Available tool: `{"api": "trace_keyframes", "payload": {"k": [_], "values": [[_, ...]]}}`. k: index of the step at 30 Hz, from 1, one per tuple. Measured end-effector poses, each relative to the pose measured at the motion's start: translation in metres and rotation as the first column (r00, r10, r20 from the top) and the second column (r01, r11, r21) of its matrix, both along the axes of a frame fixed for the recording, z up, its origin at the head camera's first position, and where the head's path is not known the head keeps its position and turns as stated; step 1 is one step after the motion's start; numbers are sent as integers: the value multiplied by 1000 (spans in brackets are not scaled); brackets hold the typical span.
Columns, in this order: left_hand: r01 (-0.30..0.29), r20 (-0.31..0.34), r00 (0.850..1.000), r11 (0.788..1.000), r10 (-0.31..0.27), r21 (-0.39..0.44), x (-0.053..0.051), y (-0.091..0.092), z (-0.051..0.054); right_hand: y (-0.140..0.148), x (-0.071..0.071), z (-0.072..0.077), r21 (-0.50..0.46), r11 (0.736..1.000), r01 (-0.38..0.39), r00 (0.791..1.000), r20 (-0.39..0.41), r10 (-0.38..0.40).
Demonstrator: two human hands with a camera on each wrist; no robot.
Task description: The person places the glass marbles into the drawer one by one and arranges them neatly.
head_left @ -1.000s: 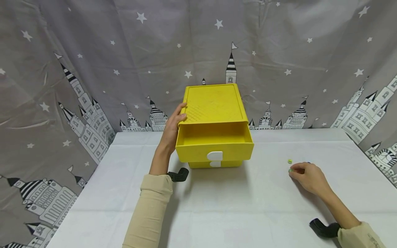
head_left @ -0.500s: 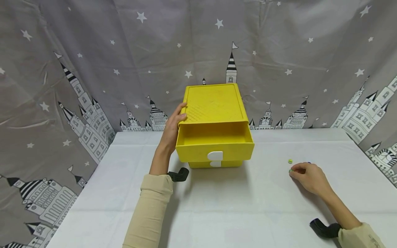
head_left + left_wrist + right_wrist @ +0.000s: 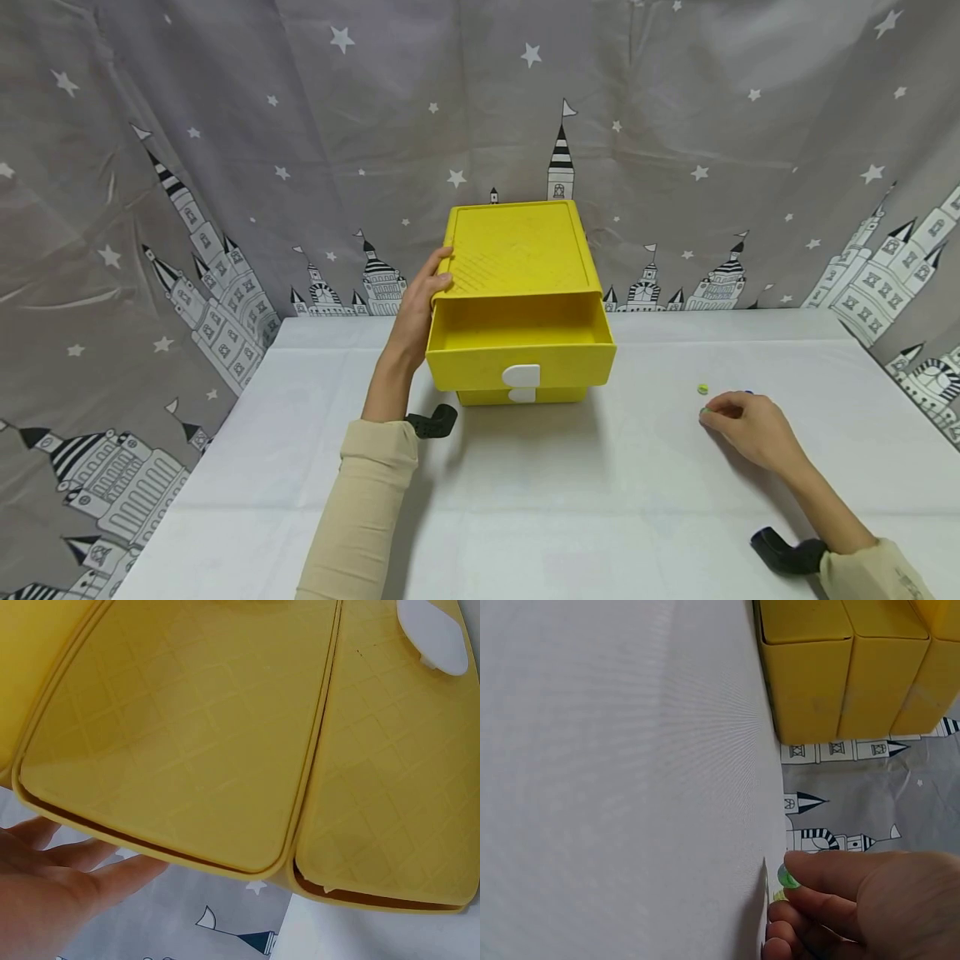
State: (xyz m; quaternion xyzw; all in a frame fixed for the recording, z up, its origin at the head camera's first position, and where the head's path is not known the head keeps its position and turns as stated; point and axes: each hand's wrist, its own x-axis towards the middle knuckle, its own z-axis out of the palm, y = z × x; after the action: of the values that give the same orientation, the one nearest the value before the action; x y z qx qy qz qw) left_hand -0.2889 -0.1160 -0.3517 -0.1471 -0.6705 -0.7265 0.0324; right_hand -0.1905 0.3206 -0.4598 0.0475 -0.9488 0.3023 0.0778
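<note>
A yellow drawer unit [image 3: 517, 250] stands at the back middle of the table, its upper drawer [image 3: 521, 367] pulled out with no item visible inside. My left hand [image 3: 412, 317] rests against the unit's left side, fingers on the top edge; in the left wrist view the fingers of that hand [image 3: 67, 877] lie along the yellow casing. At the right, my right hand [image 3: 753, 427] pinches a small green round piece [image 3: 788, 876] between thumb and finger, low over the table. A yellow-green piece [image 3: 702, 389] lies just beyond it, and a blue piece [image 3: 748, 392] shows partly behind the hand.
A white cloth covers the table [image 3: 570, 517]. Behind it hangs a grey curtain [image 3: 675, 100] with printed stars and castles. Black straps with mounts [image 3: 787, 554] are on both wrists. White handles [image 3: 521, 376] stick out from the drawer fronts.
The view has shifted very slightly. Both hands and the drawer unit look the same as before.
</note>
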Motion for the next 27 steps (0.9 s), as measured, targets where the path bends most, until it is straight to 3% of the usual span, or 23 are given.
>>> {"api": "trace_keyframes", "payload": {"k": [16,23,27], "values": [[3,-1,1000,1000,-3,1,-1,1,0,3,5,3,-90,995,37,999,29,-35],[9,0,1000,1000,-9,12,0,1,-1,2,8,9,-183,981,70,995,81,-55],[6,-2,1000,1000,-6,9,-1,0,-1,1,10,14,-214,974,75,996,70,-61]]}}
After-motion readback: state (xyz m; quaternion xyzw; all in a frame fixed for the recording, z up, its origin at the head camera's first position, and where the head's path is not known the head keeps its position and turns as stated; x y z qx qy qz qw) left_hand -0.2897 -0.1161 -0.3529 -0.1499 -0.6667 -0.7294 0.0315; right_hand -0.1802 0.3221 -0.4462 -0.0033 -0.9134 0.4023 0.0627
